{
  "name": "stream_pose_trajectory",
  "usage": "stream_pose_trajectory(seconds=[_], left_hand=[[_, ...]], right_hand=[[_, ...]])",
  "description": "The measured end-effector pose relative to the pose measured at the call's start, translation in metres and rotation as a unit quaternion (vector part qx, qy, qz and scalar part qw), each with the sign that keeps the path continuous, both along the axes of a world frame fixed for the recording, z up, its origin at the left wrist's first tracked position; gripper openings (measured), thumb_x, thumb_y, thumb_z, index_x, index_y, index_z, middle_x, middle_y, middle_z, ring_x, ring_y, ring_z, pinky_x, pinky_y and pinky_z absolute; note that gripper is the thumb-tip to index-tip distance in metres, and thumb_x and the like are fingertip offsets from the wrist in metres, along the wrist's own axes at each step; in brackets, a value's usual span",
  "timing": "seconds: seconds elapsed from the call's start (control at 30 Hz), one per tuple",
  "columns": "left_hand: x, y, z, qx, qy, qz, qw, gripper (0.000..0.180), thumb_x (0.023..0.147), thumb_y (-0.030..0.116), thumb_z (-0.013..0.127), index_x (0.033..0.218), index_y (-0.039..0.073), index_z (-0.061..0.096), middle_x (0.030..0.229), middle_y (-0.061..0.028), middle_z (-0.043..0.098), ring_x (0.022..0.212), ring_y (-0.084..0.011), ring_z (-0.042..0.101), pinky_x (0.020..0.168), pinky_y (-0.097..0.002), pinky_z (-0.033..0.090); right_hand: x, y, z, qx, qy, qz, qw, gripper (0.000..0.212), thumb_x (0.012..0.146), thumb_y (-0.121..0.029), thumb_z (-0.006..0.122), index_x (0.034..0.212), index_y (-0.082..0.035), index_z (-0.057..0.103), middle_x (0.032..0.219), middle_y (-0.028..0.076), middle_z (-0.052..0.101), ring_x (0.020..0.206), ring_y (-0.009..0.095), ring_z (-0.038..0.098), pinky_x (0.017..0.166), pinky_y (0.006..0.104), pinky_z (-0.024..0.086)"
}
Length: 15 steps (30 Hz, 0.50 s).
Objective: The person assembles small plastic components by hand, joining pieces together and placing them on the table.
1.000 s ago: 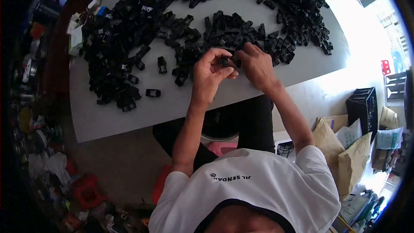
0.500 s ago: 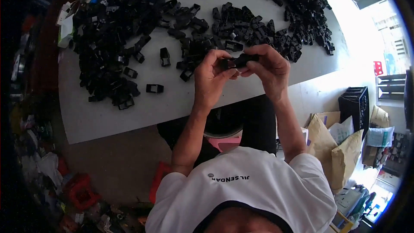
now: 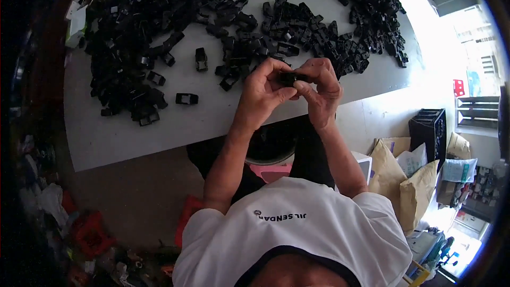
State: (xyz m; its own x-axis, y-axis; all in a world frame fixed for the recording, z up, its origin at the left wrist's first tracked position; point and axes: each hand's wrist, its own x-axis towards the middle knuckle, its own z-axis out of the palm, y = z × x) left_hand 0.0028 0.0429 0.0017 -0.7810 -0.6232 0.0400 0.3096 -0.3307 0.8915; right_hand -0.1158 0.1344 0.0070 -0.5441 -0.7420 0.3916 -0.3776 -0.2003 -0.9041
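Note:
Between both sets of fingertips, a small black plastic piece (image 3: 290, 78) is held above the white table's near edge. My left hand (image 3: 263, 93) pinches its left side, thumb against index finger. From the other side, my right hand (image 3: 322, 91) grips it with the thumb in front and curled fingers behind. Fingers cover much of the piece, so its full shape is hidden. Just beyond my hands spreads a pile of similar black plastic pieces (image 3: 297, 29). Two boxy loose ones, a flat-lying piece (image 3: 187, 99) and an upright-pointing piece (image 3: 201, 59), lie to the left.
A large heap of black pieces (image 3: 133, 48) covers the table's left part, another heap (image 3: 372, 16) its far right. The white table (image 3: 117, 143) ends just before my lap. Brown paper sacks (image 3: 390, 175) and a black crate (image 3: 427, 135) stand right; a red basket (image 3: 93, 234) sits lower left.
My hands have drawn closer together around the black piece, which shows less between the fingers. My right hand has shifted left. The whole view has moved slightly.

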Motion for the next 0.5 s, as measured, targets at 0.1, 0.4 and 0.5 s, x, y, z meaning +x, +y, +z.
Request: stream_pose_trajectory(seconds=[0.1,0.4,0.5], left_hand=[[0.004,-0.002,0.001,0.028,0.028,-0.016,0.999,0.023,0.086,0.005,0.064,0.104,0.000,0.051,0.093,-0.0090,0.061,0.077,-0.0134,0.064,0.071,-0.0268,0.056],[0.033,0.034,0.000,-0.031,-0.058,0.050,0.997,0.021,0.088,0.001,0.056,0.109,0.000,0.051,0.092,-0.0090,0.059,0.083,-0.0136,0.060,0.073,-0.0268,0.051],[0.039,0.046,0.001,-0.224,-0.153,0.089,0.958,0.043,0.084,0.002,0.063,0.126,0.003,0.049,0.102,-0.0123,0.053,0.090,-0.0201,0.056,0.078,-0.0327,0.048]], right_hand=[[-0.001,0.004,0.010,0.034,0.108,0.013,0.993,0.026,0.076,-0.015,0.075,0.095,0.000,0.064,0.098,0.009,0.054,0.084,0.017,0.057,0.064,0.0280,0.049],[0.012,0.033,0.012,0.162,0.059,0.114,0.978,0.018,0.081,-0.008,0.067,0.093,0.001,0.057,0.086,0.015,0.054,0.070,0.031,0.060,0.061,0.0347,0.047],[0.024,0.056,-0.006,0.141,0.082,0.090,0.982,0.019,0.079,-0.006,0.067,0.092,0.001,0.055,0.081,0.011,0.052,0.066,0.022,0.056,0.058,0.0301,0.046]])
